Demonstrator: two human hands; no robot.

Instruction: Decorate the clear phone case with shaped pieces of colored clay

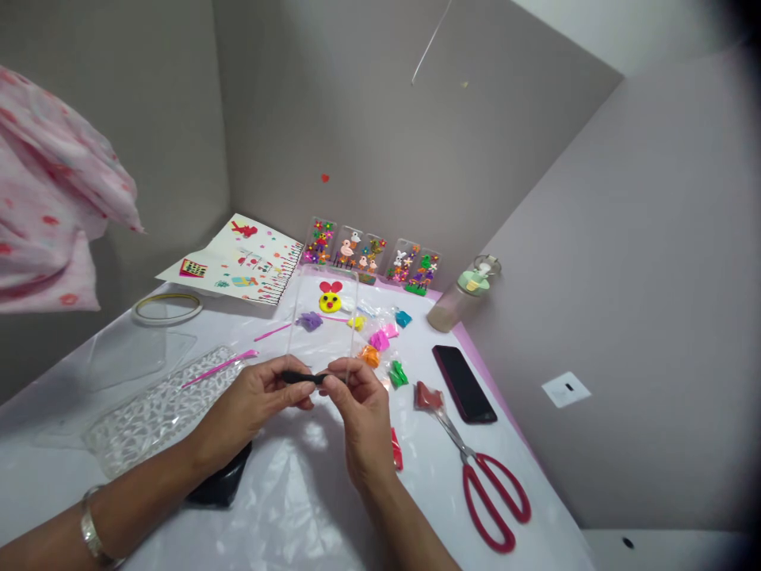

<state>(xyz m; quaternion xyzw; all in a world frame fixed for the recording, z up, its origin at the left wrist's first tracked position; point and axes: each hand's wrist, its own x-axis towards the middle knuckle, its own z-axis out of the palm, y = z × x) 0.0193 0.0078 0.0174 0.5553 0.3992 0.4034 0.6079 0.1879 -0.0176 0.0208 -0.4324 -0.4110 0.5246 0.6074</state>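
Note:
A dark roll of black modelling clay (305, 378) is stretched between my two hands above the table. My left hand (277, 385) pinches its left end, while my right hand (352, 388) grips the other end with thumb and fingers. Just beyond them is a clear phone case (292, 317), its lower edge partly hidden by my hands. A yellow clay face with red ears (330, 298) shows within the case's outline. Near it are small bags of coloured clay, among them purple (310, 321), orange (369, 356) and green (398, 373).
Red-handled scissors (468, 452) and a phone (464, 384) lie at right, with a bottle (456, 300) behind. Decorated phone cases (353, 248) lean on the wall. To the left are a textured clear sheet (160, 404), a pink tool (219, 369), a ring (167, 319) and a notebook (238, 262).

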